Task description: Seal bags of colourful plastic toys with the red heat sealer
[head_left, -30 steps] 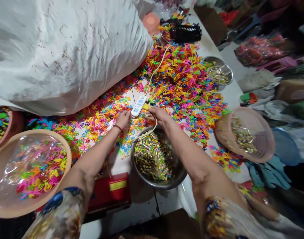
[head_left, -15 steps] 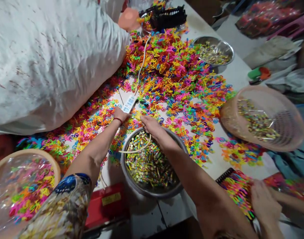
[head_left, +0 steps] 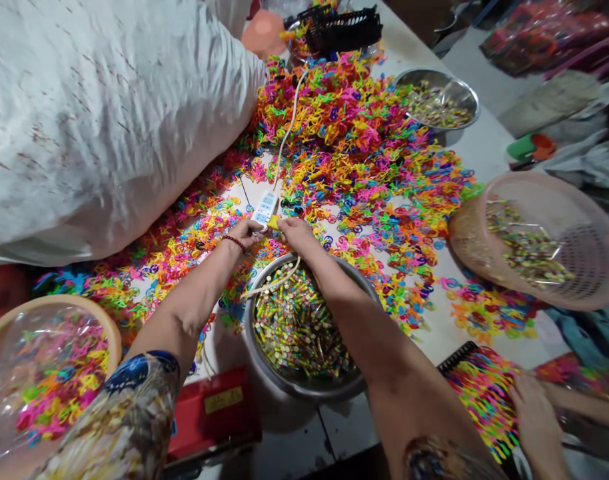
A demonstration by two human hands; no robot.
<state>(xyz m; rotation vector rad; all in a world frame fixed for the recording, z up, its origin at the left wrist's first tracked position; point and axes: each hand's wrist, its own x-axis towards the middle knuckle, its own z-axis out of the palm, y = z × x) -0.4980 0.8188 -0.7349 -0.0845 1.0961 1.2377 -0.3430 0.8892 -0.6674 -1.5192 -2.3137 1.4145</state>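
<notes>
A white power strip (head_left: pixel 265 205) with blue socket faces lies among scattered colourful plastic pieces (head_left: pixel 344 140). My left hand (head_left: pixel 244 235), with a beaded bracelet at the wrist, is closed on the strip's near end. In my right hand (head_left: pixel 297 235) is a yellow plug (head_left: pixel 274 223), pinched at the strip's near right side; whether its pins are in a socket I cannot see. Its pale cord (head_left: pixel 274 287) loops down over a metal bowl (head_left: pixel 309 393) full of small striped, stick-like pieces (head_left: pixel 299 327), which stands below my hands.
A big white sack (head_left: pixel 109 120) fills the upper left. Tubs flank the table: a peach basin (head_left: pixel 115 333) at left and a pink basket (head_left: pixel 584 193) at right. A red box (head_left: pixel 219 420) sits near me. At lower right, another person's hand (head_left: pixel 537 413) touches a rack of colourful pieces (head_left: pixel 484 393).
My right hand has brought the yellow plug up against the power strip's near end. My left hand keeps hold of the strip. The whole view has shifted slightly.
</notes>
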